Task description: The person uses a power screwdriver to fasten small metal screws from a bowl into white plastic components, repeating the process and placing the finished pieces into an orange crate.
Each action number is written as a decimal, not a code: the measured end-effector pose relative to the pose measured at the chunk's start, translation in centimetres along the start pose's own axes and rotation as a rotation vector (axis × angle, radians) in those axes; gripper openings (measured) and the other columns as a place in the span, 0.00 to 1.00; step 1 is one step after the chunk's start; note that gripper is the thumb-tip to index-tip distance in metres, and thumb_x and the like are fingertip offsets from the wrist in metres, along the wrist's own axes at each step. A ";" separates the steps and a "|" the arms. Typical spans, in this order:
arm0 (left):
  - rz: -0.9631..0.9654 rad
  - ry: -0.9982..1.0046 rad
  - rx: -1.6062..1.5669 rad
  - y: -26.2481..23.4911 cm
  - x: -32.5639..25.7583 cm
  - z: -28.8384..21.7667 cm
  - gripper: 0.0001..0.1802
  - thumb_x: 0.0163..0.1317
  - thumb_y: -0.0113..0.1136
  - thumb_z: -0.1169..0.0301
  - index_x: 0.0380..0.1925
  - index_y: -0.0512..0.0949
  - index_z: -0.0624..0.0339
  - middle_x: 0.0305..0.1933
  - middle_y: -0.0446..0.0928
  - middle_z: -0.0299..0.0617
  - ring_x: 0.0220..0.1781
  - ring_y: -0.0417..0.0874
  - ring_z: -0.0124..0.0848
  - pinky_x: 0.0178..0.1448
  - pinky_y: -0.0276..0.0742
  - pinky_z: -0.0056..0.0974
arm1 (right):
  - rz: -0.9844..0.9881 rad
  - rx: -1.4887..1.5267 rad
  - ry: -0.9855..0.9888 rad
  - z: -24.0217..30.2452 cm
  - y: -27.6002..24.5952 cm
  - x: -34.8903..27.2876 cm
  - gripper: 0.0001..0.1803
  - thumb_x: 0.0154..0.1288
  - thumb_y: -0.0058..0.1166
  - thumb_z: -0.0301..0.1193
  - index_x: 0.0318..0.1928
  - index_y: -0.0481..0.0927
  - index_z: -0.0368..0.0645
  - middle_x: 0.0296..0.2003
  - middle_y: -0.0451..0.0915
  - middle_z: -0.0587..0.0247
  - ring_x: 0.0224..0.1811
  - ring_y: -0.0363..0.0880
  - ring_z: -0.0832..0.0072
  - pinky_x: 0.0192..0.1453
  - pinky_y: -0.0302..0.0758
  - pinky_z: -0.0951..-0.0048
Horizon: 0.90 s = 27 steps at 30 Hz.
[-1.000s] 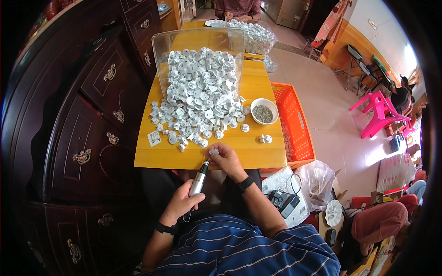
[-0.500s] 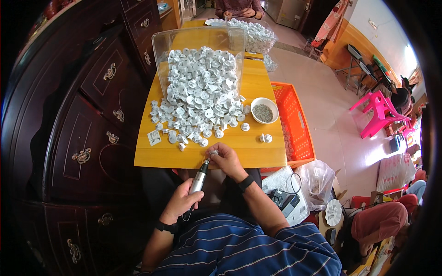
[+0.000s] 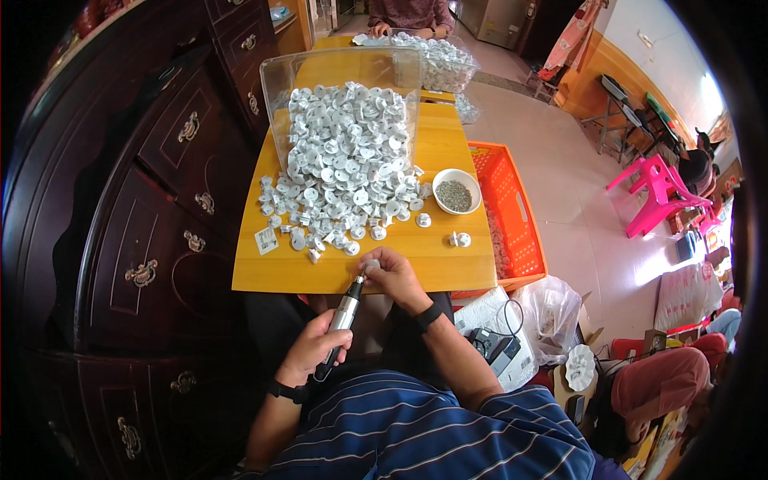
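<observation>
My left hand (image 3: 318,346) is wrapped round a silver and black electric screwdriver (image 3: 345,313), whose tip points up and away from me. At the table's near edge my right hand (image 3: 393,278) pinches a small white plastic part (image 3: 370,265) between thumb and fingers. The screwdriver's tip meets the underside of that part. Beyond my hands, a heap of similar white plastic parts (image 3: 346,172) spills out of a clear plastic bin (image 3: 276,96) lying on its side. A white bowl (image 3: 442,179) of small metal screws (image 3: 454,196) sits to the right.
The yellow wooden table (image 3: 400,272) is before me, with a paper label (image 3: 266,240) and loose parts on it. An orange crate (image 3: 524,208) stands at its right, a dark cabinet (image 3: 120,232) at left. Across the table another person (image 3: 410,14) sits behind a second bin (image 3: 448,78).
The screwdriver has turned slightly in my left hand; my right hand keeps its pinch on the white part. The person across has lowered their hands toward the far bin.
</observation>
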<state>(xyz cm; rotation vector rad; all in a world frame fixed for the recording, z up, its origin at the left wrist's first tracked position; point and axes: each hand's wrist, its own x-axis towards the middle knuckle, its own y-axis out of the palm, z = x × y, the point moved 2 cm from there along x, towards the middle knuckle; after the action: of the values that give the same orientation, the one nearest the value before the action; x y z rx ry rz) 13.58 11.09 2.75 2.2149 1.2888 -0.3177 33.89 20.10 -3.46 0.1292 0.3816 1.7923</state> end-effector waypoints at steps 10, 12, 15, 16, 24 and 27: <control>0.040 0.019 0.011 0.7 -1.2 -1.1 0.14 0.63 0.59 0.71 0.45 0.69 0.59 0.29 0.75 0.36 0.24 0.77 0.22 0.28 0.75 0.28 | -0.228 -0.419 0.039 3.5 -2.2 -2.8 0.16 0.73 0.54 0.32 0.56 0.75 0.40 0.32 0.84 0.63 0.32 0.82 0.81 0.37 0.79 0.78; 0.007 0.014 0.024 0.5 -1.3 -0.9 0.14 0.62 0.60 0.71 0.45 0.69 0.59 0.30 0.75 0.36 0.24 0.77 0.22 0.28 0.75 0.28 | -0.270 -0.618 0.024 4.7 -3.5 -3.3 0.18 0.70 0.57 0.34 0.55 0.76 0.40 0.28 0.84 0.61 0.30 0.84 0.76 0.36 0.79 0.73; 0.006 0.015 0.020 0.4 -1.3 -0.6 0.15 0.62 0.60 0.71 0.46 0.69 0.60 0.30 0.75 0.36 0.25 0.77 0.23 0.28 0.75 0.28 | -0.392 -1.024 -0.036 5.6 -5.9 -4.1 0.20 0.65 0.59 0.39 0.54 0.79 0.43 0.27 0.84 0.51 0.31 0.85 0.61 0.38 0.80 0.61; 0.001 0.017 0.018 0.4 -1.3 -0.6 0.15 0.62 0.60 0.71 0.47 0.69 0.60 0.30 0.75 0.36 0.25 0.78 0.23 0.29 0.75 0.29 | -0.471 -1.229 -0.082 5.9 -6.7 -4.3 0.21 0.64 0.58 0.40 0.54 0.79 0.46 0.30 0.84 0.43 0.34 0.85 0.50 0.40 0.81 0.53; 0.010 0.033 0.020 0.1 -1.3 -0.3 0.15 0.62 0.60 0.70 0.46 0.70 0.60 0.30 0.75 0.36 0.25 0.77 0.23 0.29 0.75 0.30 | -0.720 -1.230 -0.271 12.1 -10.0 -3.0 0.15 0.60 0.59 0.36 0.47 0.82 0.46 0.29 0.83 0.50 0.33 0.83 0.49 0.40 0.79 0.51; 0.003 0.062 0.033 0.1 -1.6 -0.5 0.14 0.62 0.60 0.71 0.45 0.70 0.60 0.30 0.75 0.36 0.25 0.78 0.24 0.28 0.75 0.30 | -0.725 -1.351 -0.380 13.2 -12.1 0.4 0.11 0.60 0.59 0.35 0.42 0.82 0.44 0.32 0.83 0.50 0.35 0.83 0.50 0.40 0.80 0.53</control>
<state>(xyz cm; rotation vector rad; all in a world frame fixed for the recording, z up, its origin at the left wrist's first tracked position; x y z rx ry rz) 12.82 10.13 3.91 2.2702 1.3209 -0.2732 48.73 25.49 4.97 -0.5493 -0.9648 0.9619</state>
